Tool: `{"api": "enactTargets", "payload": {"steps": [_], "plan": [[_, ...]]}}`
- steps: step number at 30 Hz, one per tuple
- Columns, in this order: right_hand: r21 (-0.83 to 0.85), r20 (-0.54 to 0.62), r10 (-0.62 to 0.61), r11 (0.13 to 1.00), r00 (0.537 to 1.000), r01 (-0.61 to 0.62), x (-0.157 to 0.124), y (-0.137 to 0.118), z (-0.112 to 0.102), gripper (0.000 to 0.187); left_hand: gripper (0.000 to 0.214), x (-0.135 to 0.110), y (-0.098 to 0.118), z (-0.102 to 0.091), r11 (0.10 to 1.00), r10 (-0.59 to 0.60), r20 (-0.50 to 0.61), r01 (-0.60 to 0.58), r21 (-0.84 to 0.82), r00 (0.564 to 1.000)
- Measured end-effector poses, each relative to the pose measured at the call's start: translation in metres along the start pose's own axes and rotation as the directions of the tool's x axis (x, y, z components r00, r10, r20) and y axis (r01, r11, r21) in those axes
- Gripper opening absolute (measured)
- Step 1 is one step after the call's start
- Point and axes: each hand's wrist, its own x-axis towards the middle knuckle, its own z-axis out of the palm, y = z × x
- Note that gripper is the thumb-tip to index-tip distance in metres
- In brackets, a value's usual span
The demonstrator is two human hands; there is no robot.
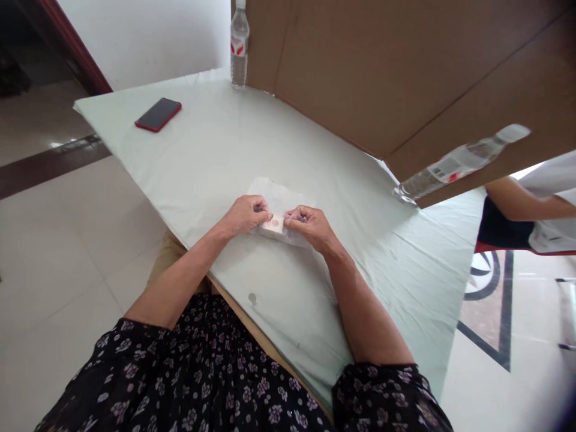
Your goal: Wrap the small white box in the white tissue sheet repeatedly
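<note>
A small white box [273, 224] with faint reddish print lies between my two hands, on a see-through plastic sheet [288, 195] spread over the table. My left hand [248, 214] is closed in a pinch at the box's left end, gripping the sheet's edge. At the right end my right hand [311, 225] pinches the sheet in the same way, thumb close to the box. Crinkled plastic shows under and beside the fingers of both hands. How much of the box the fingers themselves touch is hard to make out.
A pale green cloth covers the table [189, 162]. A phone in a red case [159, 114] rests at the far left. Tall brown cardboard [342, 66] stands behind, with one water bottle [239, 48] at its left and another bottle [459, 162] at its right. Another person's arm [531, 201] shows at right.
</note>
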Motion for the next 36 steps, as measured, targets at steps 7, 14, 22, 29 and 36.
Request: {"api": "enactTargets", "payload": {"steps": [7, 14, 22, 29, 36], "plan": [[-0.031, 0.027, -0.037, 0.999, 0.999, 0.038, -0.003, -0.005, -0.004, 0.023, 0.018, -0.005, 0.001, 0.0, 1.0, 0.002, -0.007, -0.002, -0.009, 1.0], [-0.073, 0.072, -0.063, 0.995, 0.995, 0.068, -0.003, -0.007, -0.008, 0.022, 0.018, -0.005, 0.003, 0.001, 1.0, 0.016, -0.006, -0.016, 0.001, 1.0], [-0.102, 0.049, -0.043, 0.994, 0.998, 0.048, -0.002, -0.004, -0.014, 0.032, 0.018, -0.009, 0.005, 0.001, 1.0, -0.006, -0.013, 0.006, 0.007, 1.0], [-0.036, 0.076, 0.044, 0.999, 0.996, -0.041, -0.005, -0.012, -0.023, 0.048, 0.018, -0.025, 0.005, 0.007, 1.0, -0.003, -0.054, 0.005, 0.031, 0.999], [0.025, 0.306, 0.147, 0.986, 0.941, -0.162, -0.011, -0.019, -0.032, 0.052, 0.019, -0.024, 0.006, 0.004, 0.999, 0.011, -0.027, -0.009, 0.052, 1.0]]}}
